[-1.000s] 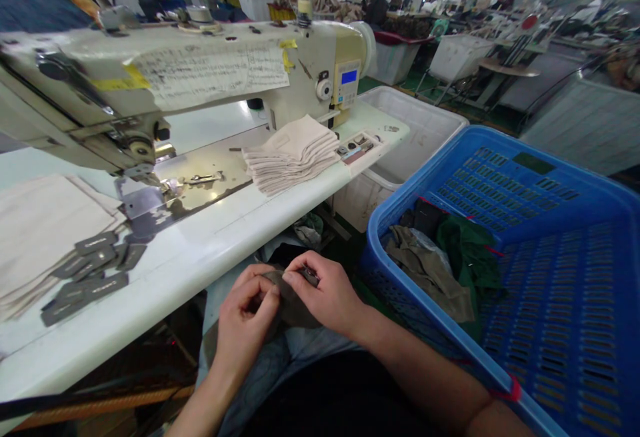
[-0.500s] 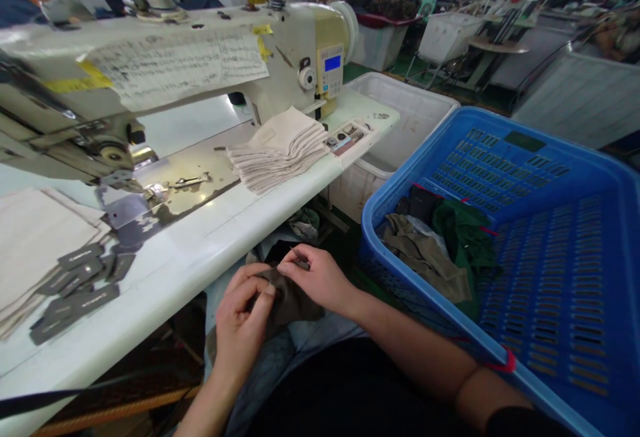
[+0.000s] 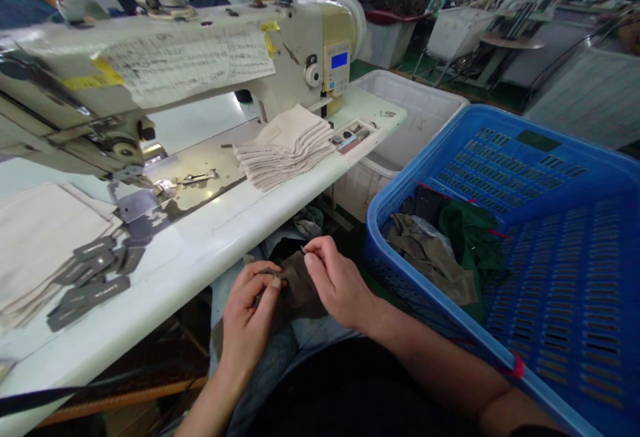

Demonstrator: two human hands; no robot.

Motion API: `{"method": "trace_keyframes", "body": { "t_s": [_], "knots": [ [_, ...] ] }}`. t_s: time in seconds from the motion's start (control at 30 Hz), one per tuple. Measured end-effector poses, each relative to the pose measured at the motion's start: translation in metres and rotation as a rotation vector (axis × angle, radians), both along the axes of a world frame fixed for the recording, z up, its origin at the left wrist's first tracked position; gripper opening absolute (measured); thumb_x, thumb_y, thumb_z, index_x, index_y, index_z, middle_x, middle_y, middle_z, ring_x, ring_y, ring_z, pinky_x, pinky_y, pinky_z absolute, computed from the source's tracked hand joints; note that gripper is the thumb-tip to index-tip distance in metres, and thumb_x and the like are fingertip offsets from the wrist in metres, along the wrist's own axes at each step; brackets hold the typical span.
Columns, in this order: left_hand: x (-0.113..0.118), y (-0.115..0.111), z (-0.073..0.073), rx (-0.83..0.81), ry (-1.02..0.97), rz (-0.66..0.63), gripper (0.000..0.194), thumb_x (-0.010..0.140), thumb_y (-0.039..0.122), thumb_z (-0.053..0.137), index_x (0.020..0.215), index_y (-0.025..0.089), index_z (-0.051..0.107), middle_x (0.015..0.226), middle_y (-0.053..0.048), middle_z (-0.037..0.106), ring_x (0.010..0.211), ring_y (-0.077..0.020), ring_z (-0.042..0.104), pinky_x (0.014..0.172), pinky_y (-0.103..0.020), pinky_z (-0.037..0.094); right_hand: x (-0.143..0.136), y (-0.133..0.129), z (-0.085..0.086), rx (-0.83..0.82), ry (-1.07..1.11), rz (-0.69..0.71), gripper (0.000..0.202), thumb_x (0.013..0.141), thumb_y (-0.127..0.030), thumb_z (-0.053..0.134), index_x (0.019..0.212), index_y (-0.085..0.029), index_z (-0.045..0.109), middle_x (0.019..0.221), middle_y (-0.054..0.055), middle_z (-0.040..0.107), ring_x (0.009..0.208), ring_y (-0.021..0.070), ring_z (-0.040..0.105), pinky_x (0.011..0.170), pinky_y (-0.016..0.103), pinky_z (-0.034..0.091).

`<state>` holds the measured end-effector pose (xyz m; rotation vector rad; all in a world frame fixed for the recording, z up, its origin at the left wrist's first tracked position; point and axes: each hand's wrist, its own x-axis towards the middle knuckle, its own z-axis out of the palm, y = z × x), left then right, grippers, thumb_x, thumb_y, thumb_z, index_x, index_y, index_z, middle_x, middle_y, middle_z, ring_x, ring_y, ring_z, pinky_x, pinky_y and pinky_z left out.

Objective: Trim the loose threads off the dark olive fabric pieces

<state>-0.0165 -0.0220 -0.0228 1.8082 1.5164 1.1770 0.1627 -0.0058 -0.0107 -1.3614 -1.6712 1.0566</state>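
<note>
A dark brown cloth (image 3: pixel 303 290) lies over the lap, below the front edge of the white sewing table (image 3: pixel 220 244). My left hand (image 3: pixel 253 304) pinches a fold of this cloth between thumb and fingers. To its right, my right hand (image 3: pixel 337 280) is closed, thumb against fingers, on a small dark thing too small to make out, just above the cloth. The two hands are a little apart. On the table stand a sewing machine (image 3: pixel 200 57), a folded stack of beige cloth (image 3: pixel 285 147), flat beige pieces (image 3: pixel 40 244) and several dark grey tabs (image 3: pixel 95 270).
At the right stands a large blue basket (image 3: pixel 420 190) with brown and green cloth (image 3: pixel 470 230) inside. A white bin (image 3: pixel 415 104) is behind it, past the table's end. The table edge runs close in front of my left hand. Other bins and work tables fill the background.
My right hand has moved right, away from my left hand, opening a gap between them. My left hand still pinches the cloth. The whole view has shifted slightly.
</note>
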Motion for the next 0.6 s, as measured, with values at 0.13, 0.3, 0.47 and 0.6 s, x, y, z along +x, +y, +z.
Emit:
{"method": "trace_keyframes", "body": {
  "t_s": [0.13, 0.3, 0.47, 0.6],
  "knots": [
    [0.0012, -0.001, 0.001, 0.039, 0.035, -0.001, 0.021, 0.089, 0.025, 0.06, 0.07, 0.023, 0.069, 0.09, -0.004, 0.068, 0.087, -0.0198, 0.066, 0.08, -0.032, 0.052, -0.0039, -0.0076, 0.0119, -0.005, -0.022, 0.168, 0.016, 0.1, -0.028, 0.048, 0.103, -0.021, 0.062, 0.087, 0.002, 0.072, 0.08, 0.0172, 0.068, 0.073, 0.027, 0.047],
    [0.0027, -0.0024, 0.002, 0.068, 0.084, -0.002, 0.021, 0.088, 0.026, 0.06, 0.07, 0.022, 0.069, 0.088, -0.004, 0.068, 0.084, -0.0197, 0.065, 0.078, -0.032, 0.054, -0.0075, -0.006, 0.006, 0.0, -0.078, 0.185, 0.016, 0.099, -0.026, 0.052, 0.098, -0.022, 0.067, 0.084, 0.001, 0.073, 0.076, 0.016, 0.068, 0.069, 0.025, 0.045],
    [0.0039, -0.0029, 0.0016, 0.114, 0.135, 0.009, 0.019, 0.087, 0.025, 0.06, 0.07, 0.021, 0.068, 0.087, -0.005, 0.067, 0.083, -0.0195, 0.065, 0.076, -0.032, 0.054, -0.0054, -0.0033, 0.0053, 0.019, -0.121, 0.199, 0.018, 0.098, -0.027, 0.055, 0.086, -0.022, 0.068, 0.079, 0.0, 0.072, 0.071, 0.0153, 0.065, 0.064, 0.025, 0.041],
    [0.0053, -0.0017, 0.002, 0.131, 0.16, 0.014, 0.019, 0.086, 0.024, 0.06, 0.069, 0.021, 0.066, 0.084, -0.005, 0.066, 0.081, -0.0193, 0.065, 0.075, -0.032, 0.054, -0.0067, -0.0019, 0.005, -0.003, -0.105, 0.188, 0.019, 0.098, -0.026, 0.055, 0.087, -0.022, 0.07, 0.08, 0.0, 0.073, 0.072, 0.0151, 0.066, 0.066, 0.024, 0.043]
  ]
}}
